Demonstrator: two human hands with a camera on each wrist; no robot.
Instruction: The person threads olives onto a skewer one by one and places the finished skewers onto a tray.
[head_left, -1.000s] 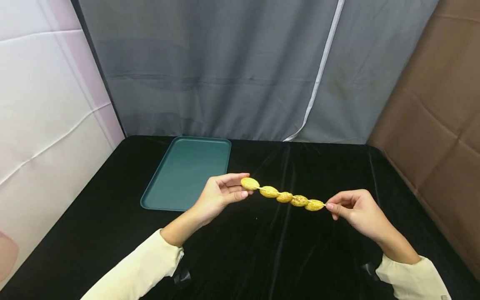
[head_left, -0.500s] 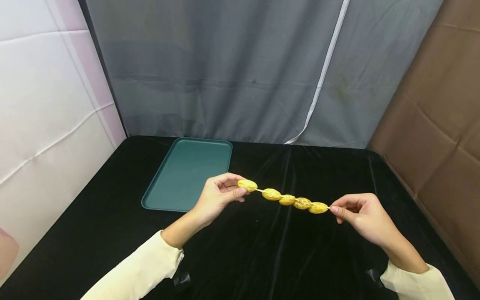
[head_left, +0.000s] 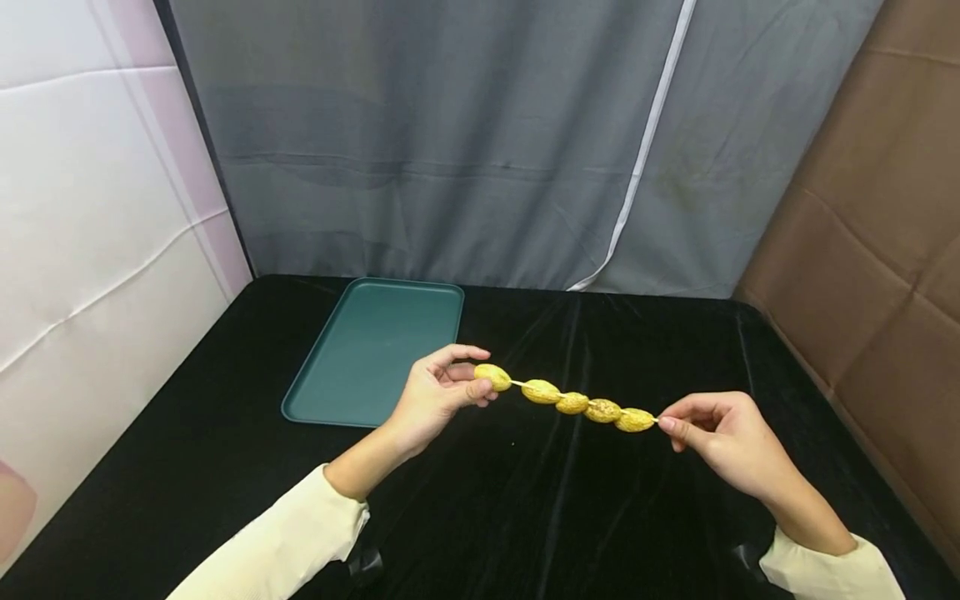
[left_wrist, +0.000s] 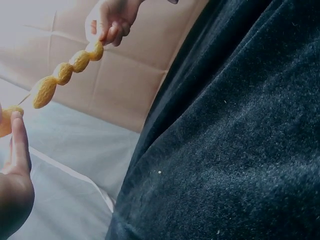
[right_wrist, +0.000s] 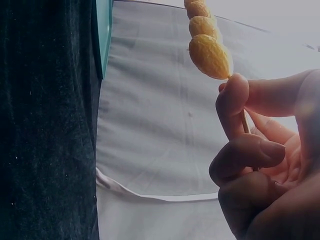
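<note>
A thin skewer (right_wrist: 244, 121) carries several yellow, wrinkled oval pieces (head_left: 572, 403) in a row, held aslant above the black table. At its left end, my left hand (head_left: 431, 396) pinches the outermost yellow piece (head_left: 491, 376) between thumb and fingers. A short bare length of stick separates that piece from the others, which sit close together. My right hand (head_left: 723, 433) grips the stick's other end just past the last piece; in the right wrist view, thumb and forefinger pinch it and the stick runs down along the curled fingers. The left wrist view shows the left hand (left_wrist: 17, 165) only partly.
A green rectangular tray (head_left: 375, 350) lies on the black cloth-covered table (head_left: 480, 517), behind and left of the left hand. Grey curtain (head_left: 450, 125) hangs at the back, with a white panel (head_left: 97, 167) on the left and brown cloth (head_left: 862, 208) on the right.
The right hand has moved slightly right and down with the stick. The left hand's piece has shifted a little left, and the bare stretch of stick beside it has widened.
</note>
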